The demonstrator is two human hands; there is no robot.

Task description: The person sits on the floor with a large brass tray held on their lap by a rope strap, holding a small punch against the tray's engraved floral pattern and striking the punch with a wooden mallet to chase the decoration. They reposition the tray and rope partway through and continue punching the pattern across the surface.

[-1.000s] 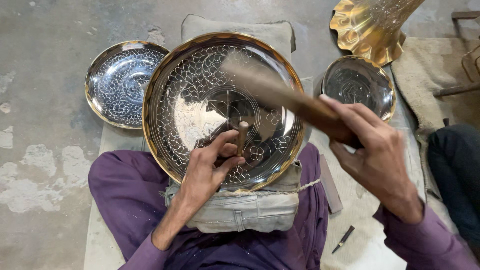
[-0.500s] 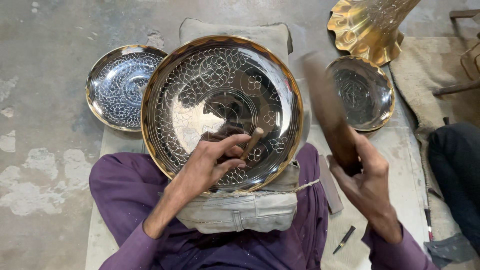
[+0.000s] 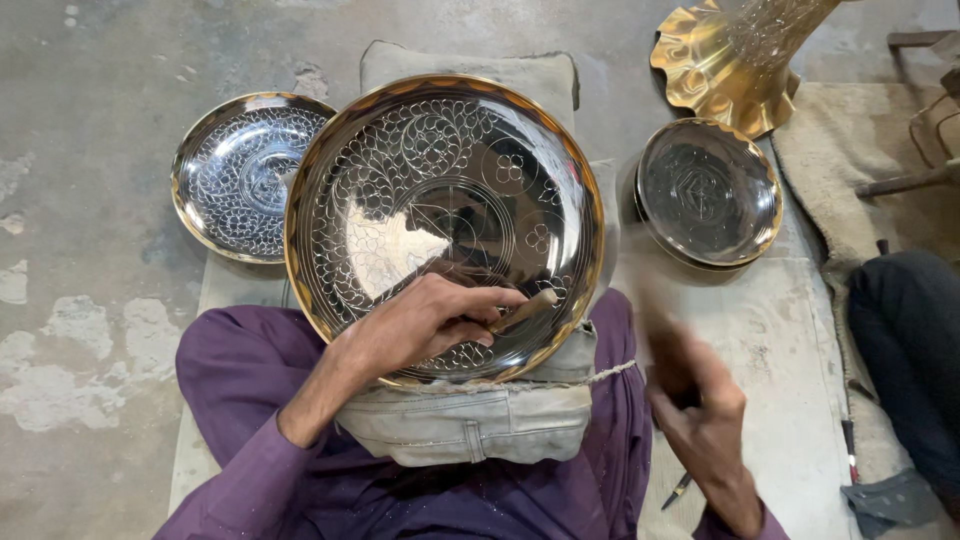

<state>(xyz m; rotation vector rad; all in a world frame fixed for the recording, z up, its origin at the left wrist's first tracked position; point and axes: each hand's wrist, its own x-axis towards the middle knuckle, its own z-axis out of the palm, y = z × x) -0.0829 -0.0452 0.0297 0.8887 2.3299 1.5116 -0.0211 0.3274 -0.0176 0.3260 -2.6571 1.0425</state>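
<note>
A large round brass tray (image 3: 445,225) rests tilted on a padded cloth bundle (image 3: 470,420) in the person's lap, near the middle of the scene. Much of its left and far surface already carries chased floral scrollwork and rosettes, and a star-like figure with ring lines sits at the centre; the right part shows only a few small flowers with smooth polished metal between them, so the engraving looks partly done, with that side apparently left to fill. The left hand (image 3: 425,320) lies on the near part of the tray, its fingers clenched around a small chisel (image 3: 525,308) whose tip meets the metal near the near-right rim. The right hand (image 3: 690,400) is off the tray to the right, blurred; it seems to grip a dark handle, but I cannot tell for sure. A smaller engraved plate (image 3: 240,175) lies on the floor at far left, a bowl (image 3: 710,190) at right, and a fluted brass vessel (image 3: 730,60) beyond it.
</note>
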